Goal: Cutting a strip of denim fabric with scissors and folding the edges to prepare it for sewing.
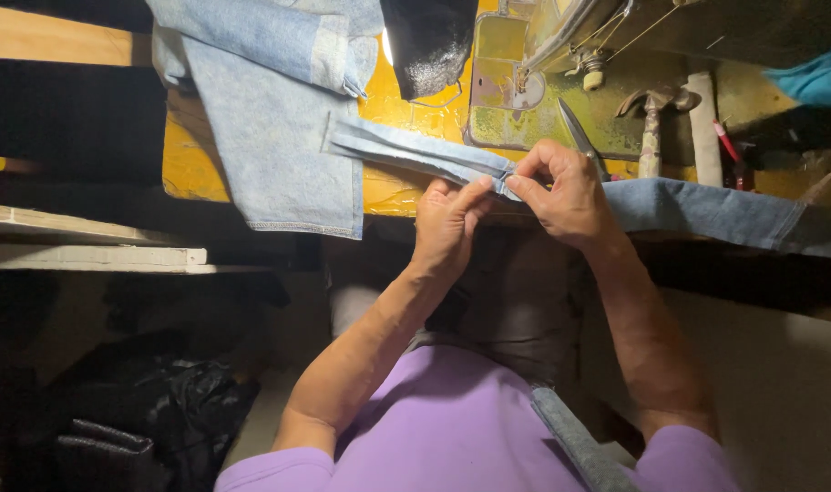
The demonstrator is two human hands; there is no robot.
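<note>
A long folded strip of light blue denim (pixel 415 153) runs across the front edge of a yellow sewing table (pixel 393 187). My left hand (pixel 446 223) pinches the strip from below, thumb and fingers closed on its fold. My right hand (pixel 566 191) pinches the same strip just to the right, and a pair of scissors (pixel 575 135) pokes up from behind its fingers. The strip continues right as a wider denim band (pixel 716 211) past my right wrist.
A larger denim piece (pixel 270 128) hangs over the table's left part. A greenish sewing machine (pixel 561 82) stands at the back right, with a black cloth (pixel 429 41) beside it. Wooden planks (pixel 87 246) lie left, a dark bag (pixel 142 410) on the floor.
</note>
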